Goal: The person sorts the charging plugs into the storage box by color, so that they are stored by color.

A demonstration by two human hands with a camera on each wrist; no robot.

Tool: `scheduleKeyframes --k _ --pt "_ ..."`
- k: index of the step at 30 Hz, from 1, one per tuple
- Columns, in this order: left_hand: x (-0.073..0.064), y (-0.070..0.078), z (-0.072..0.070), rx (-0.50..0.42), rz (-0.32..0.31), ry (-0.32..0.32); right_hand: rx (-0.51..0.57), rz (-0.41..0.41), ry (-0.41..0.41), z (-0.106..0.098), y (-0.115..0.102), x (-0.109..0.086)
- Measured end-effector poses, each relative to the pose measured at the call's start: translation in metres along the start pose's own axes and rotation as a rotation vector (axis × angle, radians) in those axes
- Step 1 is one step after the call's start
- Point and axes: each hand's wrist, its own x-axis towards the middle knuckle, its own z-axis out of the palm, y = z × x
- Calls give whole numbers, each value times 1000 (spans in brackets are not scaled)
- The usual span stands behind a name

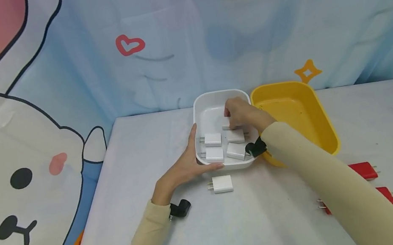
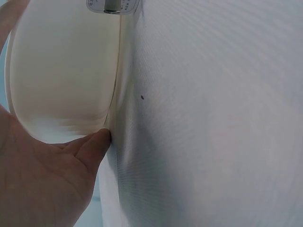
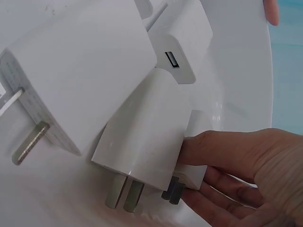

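Observation:
A white tray [image 1: 212,102] holds several white charger plugs, among them one charger [image 1: 212,139] at the left. My left hand [image 1: 184,165] grips the tray's near left corner, its thumb along the front wall and its fingers on the left side. My right hand [image 1: 243,113] reaches into the tray and pinches a white charger [image 3: 194,165] between thumb and fingers, low beside another charger [image 3: 142,132]. In the head view my fingers partly cover the pinched charger.
A yellow tray [image 1: 327,132] stands against the white tray's right side. One white charger [image 1: 222,184] lies in front of the white tray. Red chargers [image 1: 363,171] lie at the right, partly hidden by my right sleeve. A printed curtain [image 1: 243,25] hangs behind the table.

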Motion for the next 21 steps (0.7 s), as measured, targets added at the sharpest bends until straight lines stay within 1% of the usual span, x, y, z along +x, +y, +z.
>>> scheduleKeyframes --k 5,8,11,13,15,18,21 --pt "1 0 0 4 -10 -7 -5 20 -6 0 1 0" --pt "2 -1 -2 14 -12 -9 -19 1 9 -3 0 1" --pt "3 -3 -5 26 -9 -3 -46 -57 45 -10 -5 -1" --pt "4 -4 -7 30 -16 5 -63 -101 66 -16 -10 -4" --pt "5 -5 -10 19 -9 9 -74 -144 85 -23 -16 -10" --pt "8 -7 -13 6 -3 8 -76 -205 110 -31 -27 -23" --pt "10 -10 -15 8 -1 -1 -88 -283 147 -39 -41 -41"
